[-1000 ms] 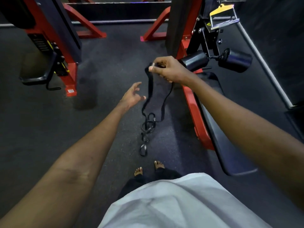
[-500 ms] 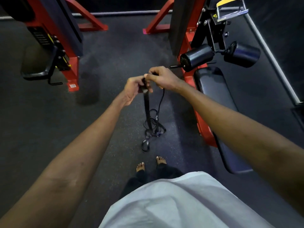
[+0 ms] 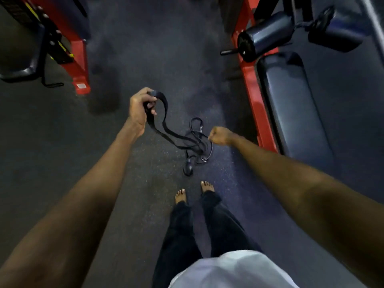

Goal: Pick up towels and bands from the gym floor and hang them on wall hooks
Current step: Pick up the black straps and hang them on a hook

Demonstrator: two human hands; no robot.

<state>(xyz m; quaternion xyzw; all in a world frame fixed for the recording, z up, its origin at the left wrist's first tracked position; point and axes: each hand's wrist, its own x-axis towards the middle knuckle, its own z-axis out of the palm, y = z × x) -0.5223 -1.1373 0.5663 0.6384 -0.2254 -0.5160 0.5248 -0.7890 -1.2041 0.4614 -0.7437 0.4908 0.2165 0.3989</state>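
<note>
- Band (image 3: 164, 113) is now hanging from the left hand (image 3: 141, 111), fingers curling round it.
- Below that grip its tangle is lying on the floor (image 3: 104, 183); the freed right hand (image 3: 220, 136) is curling beside it, hold unclear.

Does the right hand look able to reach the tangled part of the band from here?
Probably yes: the right hand sits at the edge of the tangle in the band with nothing between them, and the bench stands off to the side.

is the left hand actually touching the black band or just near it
Touching. In the head view the left hand has its fingers curled round the top loop of the black band, which trails to a tangle on the floor.
</note>
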